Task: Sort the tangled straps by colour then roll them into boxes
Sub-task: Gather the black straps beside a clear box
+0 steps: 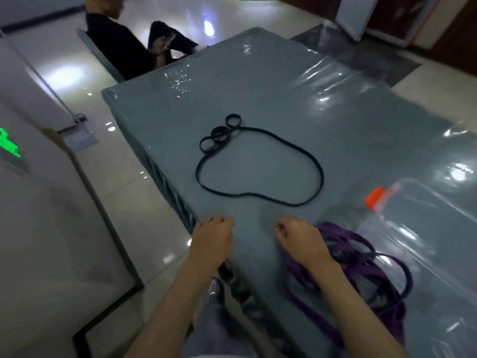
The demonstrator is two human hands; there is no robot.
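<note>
Your left hand (213,235) rests at the table (258,73) edge, fingers curled, holding nothing that I can see. Your right hand (300,240) sits on the purple strap (361,267) heap; can't tell if it's gripping a strand. The purple is piled loose by your right arm, not rolled. A clear box (426,215) with an orange latch (375,198) is just right of it, looks empty. Farther out, the black strap (258,164) lies apart as one open loop with small coils at its far end. I'd say the colour sorting looks done; rolling and boxing are left. No readable labels or writing.
</note>
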